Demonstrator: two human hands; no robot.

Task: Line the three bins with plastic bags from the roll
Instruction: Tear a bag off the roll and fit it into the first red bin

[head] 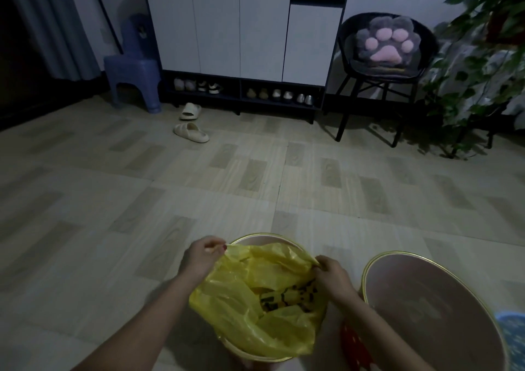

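hands gripping yellow bag, over bin

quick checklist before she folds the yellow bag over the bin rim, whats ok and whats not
1. Left hand pinches the yellow bag edge at the far left: ok.
2. Right hand has a grip on the bag's right edge: ok.
3. Bag mouth open over the bin: ok.
4. Bag folded over the rim all round: not ok, far rim still bare.
5. Bag bottom reaches the bin floor: cannot tell.
6. Second bin on the right lined: not ok, no bag in it.
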